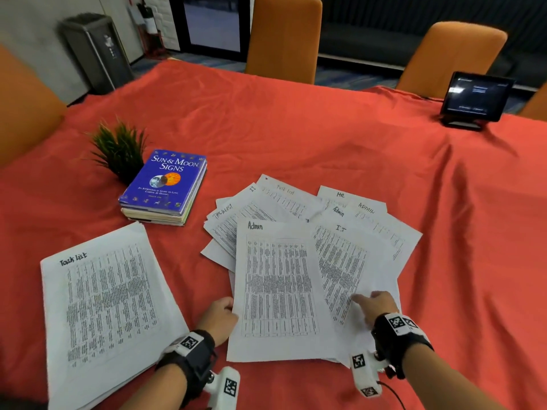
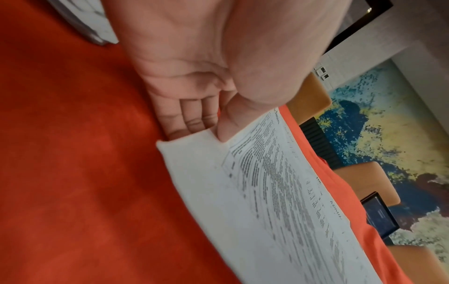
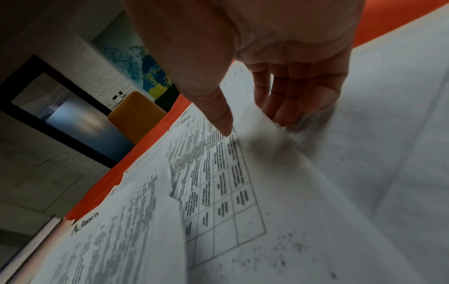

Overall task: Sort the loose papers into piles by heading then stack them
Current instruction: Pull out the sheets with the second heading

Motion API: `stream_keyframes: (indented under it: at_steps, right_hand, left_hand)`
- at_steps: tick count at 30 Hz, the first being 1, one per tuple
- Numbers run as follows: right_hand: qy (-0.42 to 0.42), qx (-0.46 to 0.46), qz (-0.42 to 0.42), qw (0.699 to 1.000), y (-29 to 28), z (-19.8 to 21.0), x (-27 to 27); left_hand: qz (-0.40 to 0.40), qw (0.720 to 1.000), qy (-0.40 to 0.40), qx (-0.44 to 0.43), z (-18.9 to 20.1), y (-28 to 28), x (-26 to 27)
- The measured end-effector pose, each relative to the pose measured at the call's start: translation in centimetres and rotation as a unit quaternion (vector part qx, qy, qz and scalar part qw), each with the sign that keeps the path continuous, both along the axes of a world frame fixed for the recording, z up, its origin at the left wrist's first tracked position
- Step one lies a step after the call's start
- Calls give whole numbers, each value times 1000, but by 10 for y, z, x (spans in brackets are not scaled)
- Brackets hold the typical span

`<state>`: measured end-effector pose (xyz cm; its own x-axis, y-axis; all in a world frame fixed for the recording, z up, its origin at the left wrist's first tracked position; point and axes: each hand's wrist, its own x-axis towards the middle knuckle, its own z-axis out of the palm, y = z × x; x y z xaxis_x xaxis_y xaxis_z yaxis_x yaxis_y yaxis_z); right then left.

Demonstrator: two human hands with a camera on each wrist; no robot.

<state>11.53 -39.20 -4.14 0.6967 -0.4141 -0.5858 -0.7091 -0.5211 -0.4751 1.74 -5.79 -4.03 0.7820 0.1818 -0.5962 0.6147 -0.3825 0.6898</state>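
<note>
Sorting looks barely under way: one white printed sheet headed "Task list" (image 1: 103,303) lies apart at the left of the red-clothed tabletop (image 1: 296,137), seemingly the first pile, though whether more sheets lie under it cannot be told. Everything else waits in a loose fan of white printed papers (image 1: 370,223) in the middle, where headings such as "Admin", "I.T", "HR" and "Task list" show mixed together and overlapping.

The left hand (image 1: 219,318) pinches the near left edge of the top sheet headed "Admin" (image 1: 278,288); the left wrist view shows the thumb on the upper face and the fingers (image 2: 192,121) tucked beneath, so this sheet is gripped and appears slightly raised. The right hand (image 1: 376,306) hangs over the sheet headed "I.T" (image 1: 340,261) with fingers loosely extended, their tips at the paper's surface; it grasps nothing that I can see.

By my reading, the Admin sheet is about to start a second pile, so nearly all the sorting and the final stacking remain.

A blue paperback book (image 1: 167,182) atop other books, a small green potted plant (image 1: 120,149) and a dark tablet on a stand (image 1: 475,99) sit farther back, clear of the papers.
</note>
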Motion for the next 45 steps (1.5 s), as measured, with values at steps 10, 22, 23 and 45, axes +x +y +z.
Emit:
stream_keyframes:
  at_steps: [10,22,23,45]
  right_hand:
    - [-169,13,-81,982,-6,13,2]
    - [-76,174,-42,981,7,5,-26]
    - [-75,177,-34,981,9,5,-29]
    - [-39,157,-153,975,-40,2,-39]
  left_hand:
    - [18,999,1,-34,3,5,-3]
    - [-95,995,-27,25,2,-48,9]
    - [-123,991,-25,48,5,-54,9]
    - [-112,990,4,84,6,-79,68]
